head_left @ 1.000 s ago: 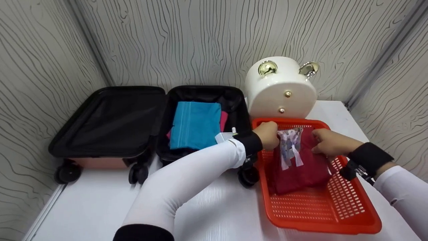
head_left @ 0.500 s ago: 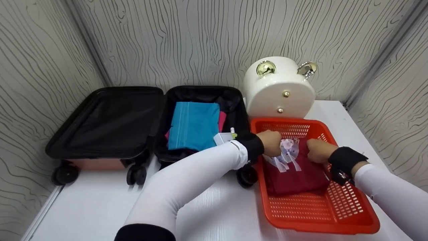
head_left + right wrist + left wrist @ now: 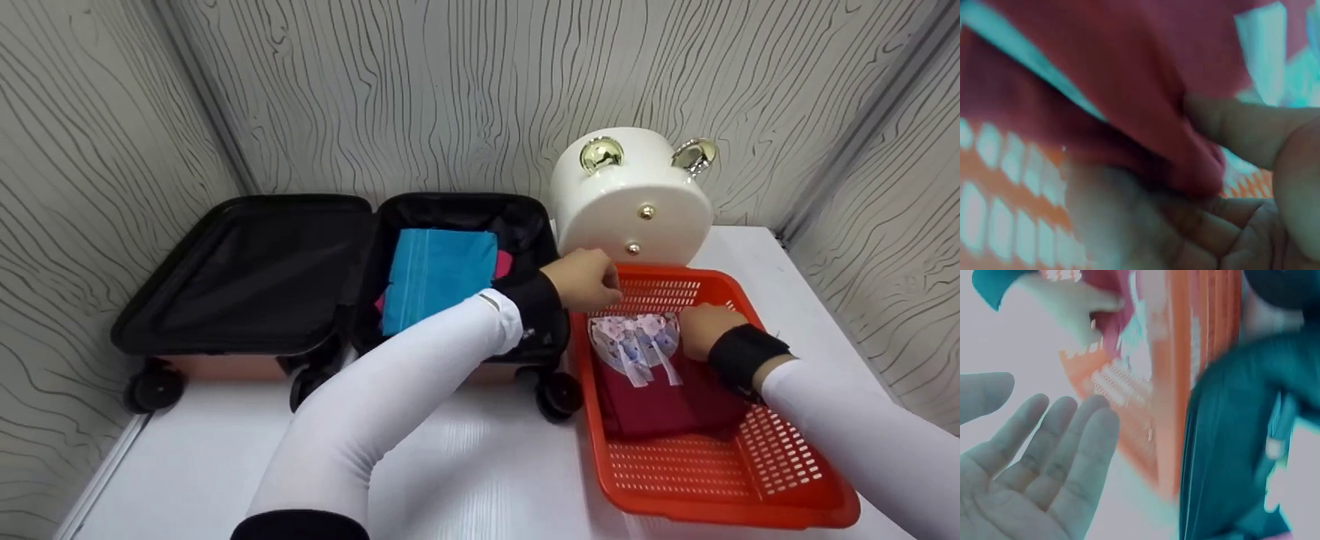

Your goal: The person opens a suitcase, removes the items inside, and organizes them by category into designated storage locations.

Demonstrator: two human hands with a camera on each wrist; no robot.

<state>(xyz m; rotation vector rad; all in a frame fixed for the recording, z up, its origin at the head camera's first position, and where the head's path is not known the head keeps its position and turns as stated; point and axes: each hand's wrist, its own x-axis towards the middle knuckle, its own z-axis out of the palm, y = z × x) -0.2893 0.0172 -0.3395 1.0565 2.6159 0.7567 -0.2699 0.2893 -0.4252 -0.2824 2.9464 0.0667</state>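
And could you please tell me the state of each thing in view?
Suitcase: lying open
Blue cloth: folded, inside the suitcase
Pink cloth: mostly covered
Red basket: upright, open-topped
Dark red garment: folded, in the basket
White box: standing, looks shut
Left hand: fingers extended, holding nothing
Right hand: pinching the dark red garment

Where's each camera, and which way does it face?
Head: worn on the head, looking forward and down at suitcase and basket; left hand, right hand and sleeves show.
Left wrist: worn there, facing past left hand toward basket; right hand shows.
Right wrist: worn there, facing the right hand pinching red cloth.
Head and left wrist share the suitcase.
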